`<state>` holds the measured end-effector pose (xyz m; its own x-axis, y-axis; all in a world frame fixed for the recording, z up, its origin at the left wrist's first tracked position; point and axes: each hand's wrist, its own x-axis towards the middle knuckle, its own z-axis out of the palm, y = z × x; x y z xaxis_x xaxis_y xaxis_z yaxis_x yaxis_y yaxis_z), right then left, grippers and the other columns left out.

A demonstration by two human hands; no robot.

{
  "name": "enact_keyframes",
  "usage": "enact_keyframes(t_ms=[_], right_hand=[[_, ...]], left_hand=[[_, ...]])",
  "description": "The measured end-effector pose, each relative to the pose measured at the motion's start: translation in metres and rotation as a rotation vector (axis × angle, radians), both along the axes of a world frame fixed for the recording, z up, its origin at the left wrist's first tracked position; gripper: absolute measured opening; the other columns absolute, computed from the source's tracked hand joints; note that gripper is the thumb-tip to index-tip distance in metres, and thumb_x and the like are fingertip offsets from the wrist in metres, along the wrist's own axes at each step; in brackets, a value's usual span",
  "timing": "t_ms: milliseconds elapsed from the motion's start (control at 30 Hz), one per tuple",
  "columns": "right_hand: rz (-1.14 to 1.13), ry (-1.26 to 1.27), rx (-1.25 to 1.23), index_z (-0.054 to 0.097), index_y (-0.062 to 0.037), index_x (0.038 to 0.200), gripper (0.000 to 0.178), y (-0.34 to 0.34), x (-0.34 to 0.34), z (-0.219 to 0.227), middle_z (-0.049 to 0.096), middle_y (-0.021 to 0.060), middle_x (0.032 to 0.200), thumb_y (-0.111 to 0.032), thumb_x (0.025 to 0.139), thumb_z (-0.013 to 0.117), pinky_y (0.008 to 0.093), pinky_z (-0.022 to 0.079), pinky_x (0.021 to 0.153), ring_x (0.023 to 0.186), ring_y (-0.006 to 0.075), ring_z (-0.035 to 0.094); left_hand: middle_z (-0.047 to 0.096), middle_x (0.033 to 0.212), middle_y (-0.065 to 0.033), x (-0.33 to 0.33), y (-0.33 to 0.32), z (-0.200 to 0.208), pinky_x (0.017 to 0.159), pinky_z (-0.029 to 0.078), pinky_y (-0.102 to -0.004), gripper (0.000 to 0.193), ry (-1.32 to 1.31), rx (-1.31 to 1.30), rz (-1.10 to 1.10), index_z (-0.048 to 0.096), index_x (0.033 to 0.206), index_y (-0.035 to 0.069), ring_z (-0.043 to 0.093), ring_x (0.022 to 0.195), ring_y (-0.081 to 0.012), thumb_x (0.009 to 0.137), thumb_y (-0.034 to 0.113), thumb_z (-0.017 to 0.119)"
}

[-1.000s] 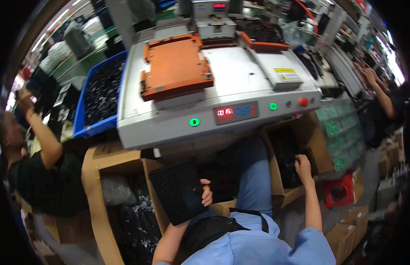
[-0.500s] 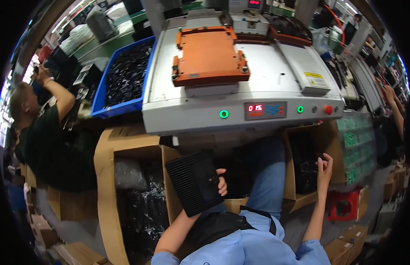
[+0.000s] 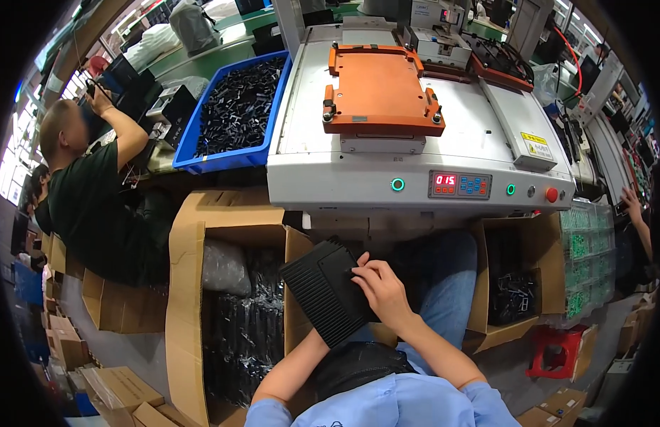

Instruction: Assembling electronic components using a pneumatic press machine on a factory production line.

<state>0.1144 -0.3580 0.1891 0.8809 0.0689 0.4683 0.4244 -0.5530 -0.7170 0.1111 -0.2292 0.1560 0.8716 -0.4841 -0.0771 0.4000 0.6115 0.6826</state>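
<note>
A black ribbed panel (image 3: pixel 326 293), like a heat-sink cover, lies tilted over my lap. My left hand (image 3: pixel 317 341) supports it from below; most of that hand is hidden behind it, with the wrist showing at its lower edge. Over the panel's smooth right part is my right hand (image 3: pixel 384 288), thumb and fingers bent together in a pinch against the surface. Whatever small thing is between those fingertips, if any, cannot be made out.
Ahead stands a white machine (image 3: pixel 344 174) carrying an orange fixture (image 3: pixel 379 89). A blue bin (image 3: pixel 223 160) of small black parts sits left of it. Open cartons (image 3: pixel 187 299) flank my legs; the right carton (image 3: pixel 550 263) holds black parts. A co-worker (image 3: pixel 95 185) sits at left.
My right hand has moved left from beside the right carton onto the panel. The panel is still in my left hand. The view has shifted slightly, and the machine appears further right.
</note>
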Motion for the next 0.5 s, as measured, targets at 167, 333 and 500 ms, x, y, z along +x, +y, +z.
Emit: enact_keyframes(t_ms=[167,333,500], right_hand=[[-0.015,-0.086,-0.009,0.061,-0.0018,0.092,0.015,-0.006,0.006,-0.002,0.056,0.0118,0.08,-0.004,0.077,0.065,0.0333,0.048,0.061,0.075,0.0277,0.058],[-0.028,0.586,0.543,0.059,0.0005,0.088,0.007,-0.013,0.006,0.021,0.058,0.0076,0.073,-0.006,0.085,0.06,0.0216,0.041,0.045,0.049,0.0088,0.053],[-0.038,0.142,0.186,0.059,0.0002,0.092,0.016,-0.017,0.006,-0.004,0.059,0.0121,0.081,-0.006,0.079,0.065,0.03,0.048,0.059,0.067,0.0232,0.06]], left_hand=[[0.031,0.143,-0.005,0.002,-0.002,0.016,0.106,0.031,-0.0273,0.048,0.194,-0.331,-0.053,0.024,0.14,0.004,0.037,0.126,-0.0136,0.097,0.021,0.036],[0.035,0.14,-0.007,0.019,-0.016,0.014,0.103,0.035,-0.0295,0.048,-0.175,-0.559,-0.353,0.025,0.14,0.004,0.041,0.123,-0.0141,0.097,0.023,0.038],[0.039,0.135,-0.0075,0.015,-0.014,0.005,0.1,0.037,-0.0286,0.048,-0.395,-0.153,-0.238,0.026,0.14,0.003,0.043,0.119,-0.0138,0.097,0.019,0.04]])
